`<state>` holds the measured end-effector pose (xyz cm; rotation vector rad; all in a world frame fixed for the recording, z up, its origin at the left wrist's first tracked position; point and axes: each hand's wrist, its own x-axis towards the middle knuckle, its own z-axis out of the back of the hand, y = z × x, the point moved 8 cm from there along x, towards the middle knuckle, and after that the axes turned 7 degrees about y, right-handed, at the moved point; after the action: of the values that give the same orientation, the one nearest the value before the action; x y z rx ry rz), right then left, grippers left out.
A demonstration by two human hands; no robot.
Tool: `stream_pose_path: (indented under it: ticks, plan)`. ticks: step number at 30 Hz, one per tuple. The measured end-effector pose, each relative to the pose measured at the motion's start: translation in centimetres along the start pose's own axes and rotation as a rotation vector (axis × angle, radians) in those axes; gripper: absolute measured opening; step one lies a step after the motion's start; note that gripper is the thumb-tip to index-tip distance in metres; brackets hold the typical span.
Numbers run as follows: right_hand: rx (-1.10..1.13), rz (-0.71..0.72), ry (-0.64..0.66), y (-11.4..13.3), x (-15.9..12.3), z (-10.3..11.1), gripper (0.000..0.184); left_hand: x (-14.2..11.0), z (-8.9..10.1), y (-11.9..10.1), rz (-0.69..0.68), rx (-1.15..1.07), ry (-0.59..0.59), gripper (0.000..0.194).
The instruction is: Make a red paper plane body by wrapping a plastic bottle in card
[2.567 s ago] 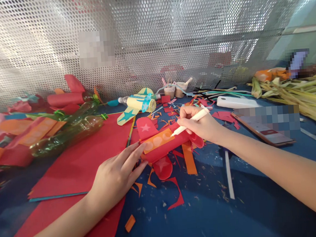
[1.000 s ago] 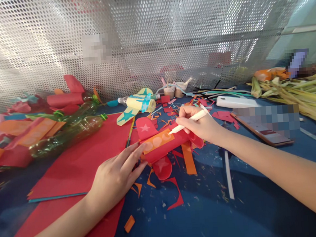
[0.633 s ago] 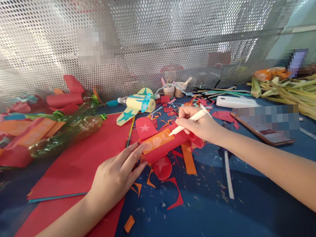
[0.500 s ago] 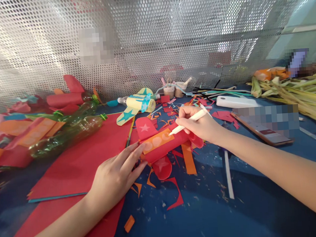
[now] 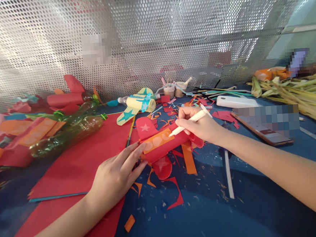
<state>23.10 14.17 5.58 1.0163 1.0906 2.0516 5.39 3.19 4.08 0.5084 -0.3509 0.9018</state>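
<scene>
Inward from the back edge of the blue bench (image 5: 207, 209), a red plane (image 5: 164, 149) is lying under the open left hand's (image 5: 113, 174) fingers; the right hand (image 5: 200, 124) is pinching a marker (image 5: 184, 126), its tip now sitting slightly further left.

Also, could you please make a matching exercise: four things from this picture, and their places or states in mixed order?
1. white marker
2. left hand
3. smartphone
4. yellow model plane

A. decorated with blue-green stars
B. lying beyond the right forearm
C. held in the right hand
D. touching the red model plane

Pairs: 1-C, 2-D, 3-B, 4-A.
</scene>
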Motion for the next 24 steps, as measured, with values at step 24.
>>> stream_pose_path:
  ticks: [24]
  plan:
    - [0.031,0.000,0.030,-0.31,0.05,-0.32,0.025,-0.21,-0.33,0.07,0.006,0.017,0.021,0.032]
